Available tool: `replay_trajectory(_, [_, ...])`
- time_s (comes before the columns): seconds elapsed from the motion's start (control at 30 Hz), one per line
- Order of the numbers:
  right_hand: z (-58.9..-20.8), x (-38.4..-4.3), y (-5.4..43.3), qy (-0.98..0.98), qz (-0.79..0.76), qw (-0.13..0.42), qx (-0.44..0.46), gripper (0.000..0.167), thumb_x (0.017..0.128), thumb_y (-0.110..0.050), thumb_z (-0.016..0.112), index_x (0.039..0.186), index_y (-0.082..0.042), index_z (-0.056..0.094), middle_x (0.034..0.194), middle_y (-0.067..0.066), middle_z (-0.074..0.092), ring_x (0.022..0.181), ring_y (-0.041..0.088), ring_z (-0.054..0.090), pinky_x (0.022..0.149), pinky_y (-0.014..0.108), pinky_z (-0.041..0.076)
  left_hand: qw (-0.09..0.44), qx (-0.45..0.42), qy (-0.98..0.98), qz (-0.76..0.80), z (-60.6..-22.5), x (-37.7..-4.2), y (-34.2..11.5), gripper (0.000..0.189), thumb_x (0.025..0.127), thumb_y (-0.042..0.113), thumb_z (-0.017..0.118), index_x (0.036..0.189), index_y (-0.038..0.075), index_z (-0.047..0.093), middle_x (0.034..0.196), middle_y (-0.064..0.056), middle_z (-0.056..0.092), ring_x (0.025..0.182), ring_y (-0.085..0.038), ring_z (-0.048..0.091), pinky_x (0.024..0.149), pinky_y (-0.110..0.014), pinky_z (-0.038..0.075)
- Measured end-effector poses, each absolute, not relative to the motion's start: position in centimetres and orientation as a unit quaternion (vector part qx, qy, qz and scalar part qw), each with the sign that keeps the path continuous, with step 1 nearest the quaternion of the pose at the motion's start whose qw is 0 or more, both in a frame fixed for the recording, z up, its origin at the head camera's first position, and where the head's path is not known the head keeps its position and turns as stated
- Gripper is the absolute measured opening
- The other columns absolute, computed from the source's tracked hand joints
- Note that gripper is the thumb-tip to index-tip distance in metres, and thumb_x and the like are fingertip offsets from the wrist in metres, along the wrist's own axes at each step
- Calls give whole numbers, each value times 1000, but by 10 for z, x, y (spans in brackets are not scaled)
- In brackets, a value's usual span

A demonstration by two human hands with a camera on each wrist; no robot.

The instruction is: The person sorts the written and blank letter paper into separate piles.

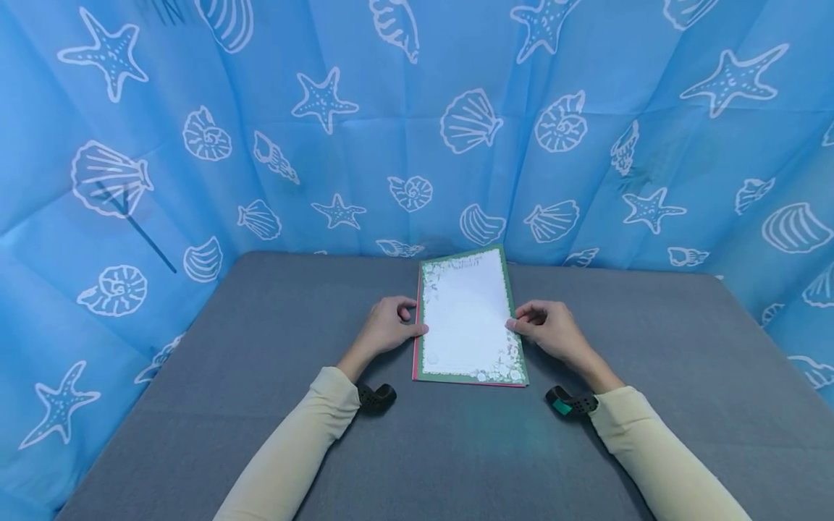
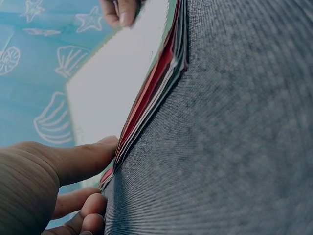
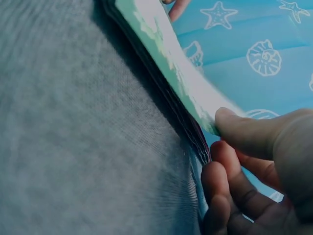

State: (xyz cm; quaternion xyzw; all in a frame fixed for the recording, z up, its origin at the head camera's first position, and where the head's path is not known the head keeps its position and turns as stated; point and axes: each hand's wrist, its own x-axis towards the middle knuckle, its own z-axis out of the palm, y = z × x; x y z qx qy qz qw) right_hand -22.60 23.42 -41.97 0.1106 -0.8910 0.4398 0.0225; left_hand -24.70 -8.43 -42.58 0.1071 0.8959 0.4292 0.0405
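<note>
A: What is the left hand (image 1: 387, 325) doing?

B: It is pinching the left edge of a stack of sheets (image 1: 468, 307). The thumb is lying on top and the other fingers are curling in at the edge, so that grip is clamping the stack.

A: And the right hand (image 1: 550, 331)?

B: It is holding the right edge. Its thumb is pressing on the top sheet (image 2: 105, 93), white with a green, flowered border. That grip is pinching the top sheet, and a small gap is showing between it and the layers below.

A: Where is the stack sitting?

B: Between the two hands, toward the far side of the grey bench (image 1: 456, 463). In the head view its far end is overlapping the blue curtain (image 1: 404, 159); whether it is touching, I can't tell.

A: What else are you seeing?

B: A red sheet (image 2: 156, 68) is peeking out beneath. Pale sleeves (image 1: 287, 449) are covering both arms, black devices (image 1: 376, 398) are sticking out at the wrists, and white shells and starfish are dotting the curtain.
</note>
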Motion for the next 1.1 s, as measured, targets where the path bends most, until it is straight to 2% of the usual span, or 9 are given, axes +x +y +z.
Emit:
replay_trajectory(0.17, [-418,-224,234,-875,469,25,116,19,94,-12,75,99,5,69,83,13,66,67,19,58,54,27,50,40,105,899,424,-424,-245,-83,56,87,25,83,135,4,62,91,-4,55,79,-20,47,77,-37,40])
replay_trajectory(0.37, [-415,-223,234,-852,511,24,110,23,95,-14,74,103,7,68,89,15,68,72,20,60,55,29,50,25,101,898,427,-423,-245,-81,60,87,23,83,139,4,58,105,-8,56,88,-22,51,77,-38,45])
replay_trajectory(0.5, [-413,-223,233,-839,537,17,88,26,97,-18,72,104,6,67,88,11,66,73,18,60,57,30,51,-1,112,880,461,-423,-246,-80,48,91,19,79,133,2,63,109,-10,61,94,-23,57,80,-39,50])
replay_trajectory(0.67, [-409,-224,232,-829,555,14,76,29,98,-21,71,105,7,66,87,7,64,74,14,58,64,29,52,-42,138,844,516,-419,-246,-80,25,95,11,72,117,-2,69,100,-12,67,92,-24,63,81,-39,53])
replay_trajectory(0.87, [-403,-223,228,-814,576,14,77,31,98,-19,71,108,9,65,89,7,66,76,13,61,69,30,56,-55,118,821,556,-407,-246,-83,19,95,8,72,111,-2,72,95,-10,68,87,-21,64,76,-32,54])
replay_trajectory(0.97, [-399,-221,224,-806,586,15,83,31,97,-18,72,109,10,65,89,4,68,77,11,63,71,31,57,-51,109,812,571,-400,-245,-86,19,94,7,73,110,-2,71,95,-12,69,85,-22,67,75,-37,58])
replay_trajectory(1.1, [-396,-219,220,-796,597,17,99,31,97,-17,72,110,11,66,89,4,71,77,13,67,72,34,59,-41,109,793,597,-392,-245,-92,18,93,5,74,109,-4,71,95,-16,71,82,-25,70,76,-50,59])
